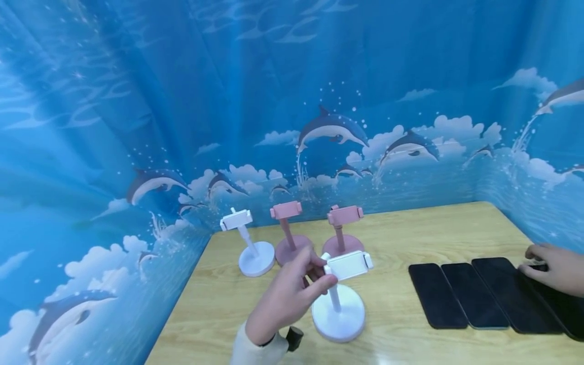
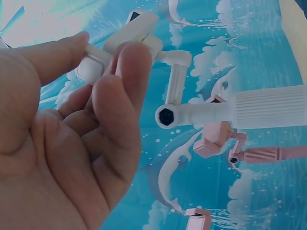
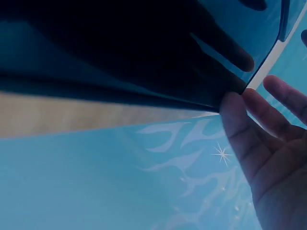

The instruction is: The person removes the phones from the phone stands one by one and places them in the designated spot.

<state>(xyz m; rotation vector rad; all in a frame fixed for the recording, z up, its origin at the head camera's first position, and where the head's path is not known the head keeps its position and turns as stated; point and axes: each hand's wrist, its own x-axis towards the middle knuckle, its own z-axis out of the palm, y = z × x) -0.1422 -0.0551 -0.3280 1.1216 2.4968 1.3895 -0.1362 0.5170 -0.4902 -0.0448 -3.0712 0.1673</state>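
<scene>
My left hand pinches the left end of the clamp on a white phone stand, whose round base rests on the table. In the left wrist view, the thumb and fingertips meet at the white clamp; its jointed arm and ribbed stem extend to the right. Over at the table's right side, my right hand holds the far corner of the rightmost black phone. Thumb and forefinger meet that phone's corner in the right wrist view, where its dark screen mirrors the hand.
Behind the left hand stand another white phone stand and two pink ones. Three more black phones lie side by side left of the right hand. A blue dolphin-print curtain borders the wooden table.
</scene>
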